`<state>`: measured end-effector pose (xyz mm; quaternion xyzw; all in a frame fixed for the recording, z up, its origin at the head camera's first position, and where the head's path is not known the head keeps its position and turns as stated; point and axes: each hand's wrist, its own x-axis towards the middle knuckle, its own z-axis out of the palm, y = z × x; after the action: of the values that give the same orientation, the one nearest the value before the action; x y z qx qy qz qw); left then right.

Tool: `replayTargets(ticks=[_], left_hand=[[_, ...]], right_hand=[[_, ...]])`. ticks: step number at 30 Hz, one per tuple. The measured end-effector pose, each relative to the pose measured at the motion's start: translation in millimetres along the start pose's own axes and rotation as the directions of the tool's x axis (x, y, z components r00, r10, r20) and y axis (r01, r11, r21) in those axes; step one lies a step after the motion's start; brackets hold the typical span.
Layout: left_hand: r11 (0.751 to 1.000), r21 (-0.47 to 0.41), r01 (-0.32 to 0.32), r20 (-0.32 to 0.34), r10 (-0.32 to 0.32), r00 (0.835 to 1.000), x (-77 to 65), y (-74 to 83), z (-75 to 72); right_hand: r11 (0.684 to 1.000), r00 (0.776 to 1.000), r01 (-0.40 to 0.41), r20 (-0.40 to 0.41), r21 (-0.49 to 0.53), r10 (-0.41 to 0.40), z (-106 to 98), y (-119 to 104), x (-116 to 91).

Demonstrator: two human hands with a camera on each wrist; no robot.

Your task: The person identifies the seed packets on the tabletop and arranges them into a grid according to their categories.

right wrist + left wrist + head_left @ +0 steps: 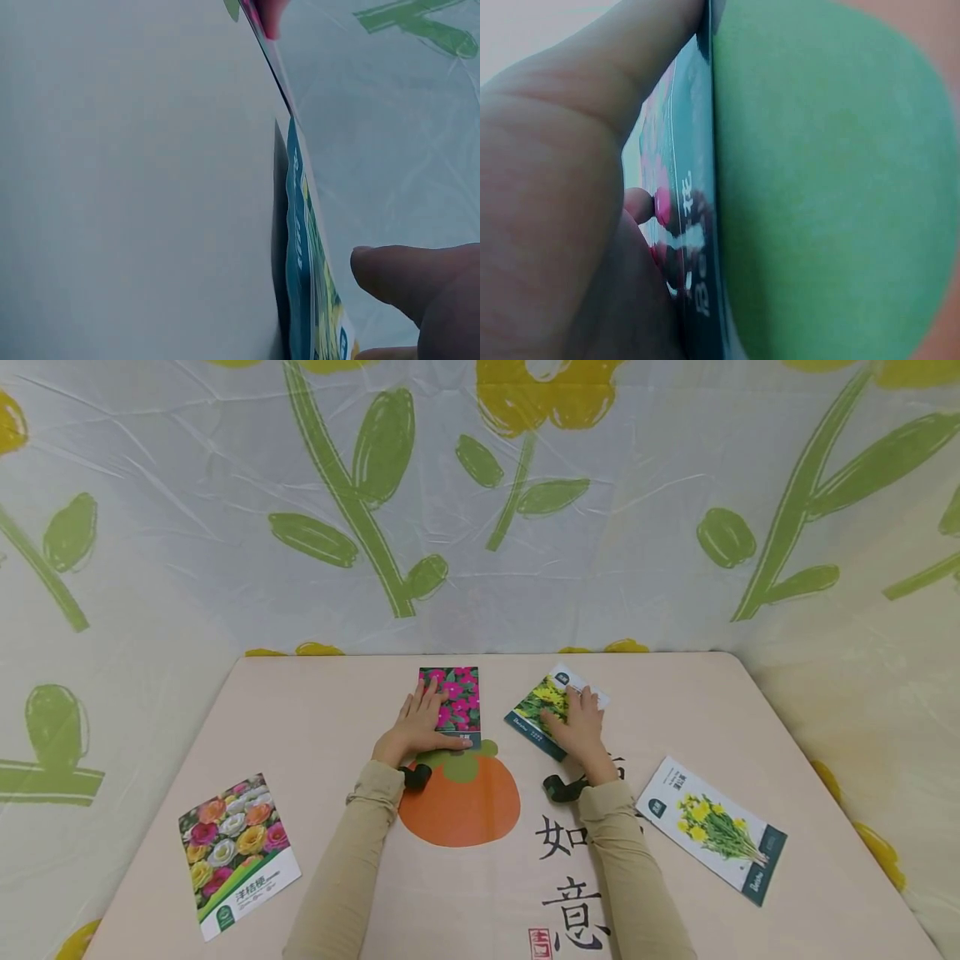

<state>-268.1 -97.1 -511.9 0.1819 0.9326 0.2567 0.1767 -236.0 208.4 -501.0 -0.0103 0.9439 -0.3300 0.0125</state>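
In the head view my left hand (415, 727) rests with spread fingers on a seed packet printed with magenta flowers (463, 702); the thumb lies along its dark bottom band. The left wrist view shows that packet (696, 135) edge-on, with the thumb over it. My right hand (581, 727) is over a tilted seed packet with yellow flowers and a dark green band (538, 706), fingers loosely spread. From the right wrist, the thumb (397, 274) appears apart from this packet (298, 240), whose edge sits slightly above the tabletop.
A packet of multicoloured flowers (236, 843) lies at the front left of the table. Another, white with yellow flowers (708, 827), lies slanted at the right. The pale tabletop (330, 693) bears a printed orange persimmon (461, 802) and black characters. A flowered curtain (600, 568) hangs behind.
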Motion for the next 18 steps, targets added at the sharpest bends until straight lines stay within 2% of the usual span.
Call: replayTargets(ticks=[18], left_hand=[[1.0,-0.013,-0.026,-0.026,0.026,0.999,-0.7,-0.4,-0.1]], right_hand=[[0.99,0.998,-0.054,0.034,-0.127,0.059,6.6,-8.3,-2.5]])
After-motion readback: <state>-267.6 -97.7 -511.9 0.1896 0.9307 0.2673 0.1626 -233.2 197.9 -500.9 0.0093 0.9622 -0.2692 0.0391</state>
